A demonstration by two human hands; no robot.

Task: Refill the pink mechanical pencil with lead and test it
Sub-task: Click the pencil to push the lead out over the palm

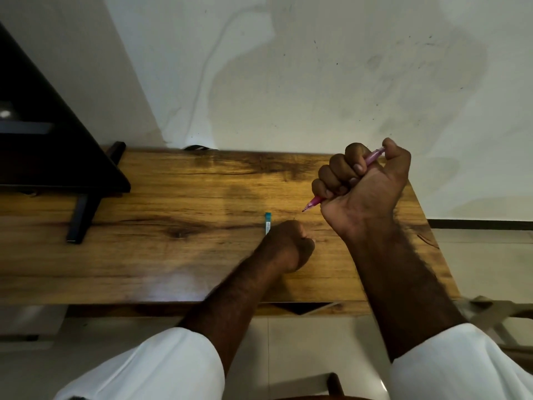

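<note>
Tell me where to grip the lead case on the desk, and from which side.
Pinch the lead case across its clear body, by the two long edges, coming down from above with the left hand at its near end. It lies flat and slim on the desk, teal cap at the far end, which this probably leaves free.

Left hand (blurred) hides the lead case's lower end, seemingly holding it.

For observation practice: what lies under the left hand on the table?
A slim lead case with a teal cap pokes out from under the left hand; its lower end is covered, so any grip is hidden.
</note>
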